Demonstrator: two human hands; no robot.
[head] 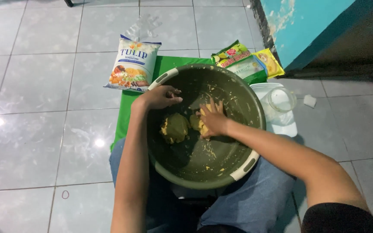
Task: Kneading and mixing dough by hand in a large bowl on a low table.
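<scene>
Basin (238, 92), green, rests on my lap and on a green mat (128, 112). My right hand (212, 121) presses flat on a yellow dough lump (197, 123) near the basin's middle, fingers spread apart. A second dough ball (174, 127) lies just left of it, untouched. My left hand (160, 97) rests on the basin's far-left rim, fingers loosely curled, holding nothing I can see. Flour bag (132, 64) lies beyond the basin's left rim; packets (247, 60) beyond its far right; clear lid (281, 100) just right.
</scene>
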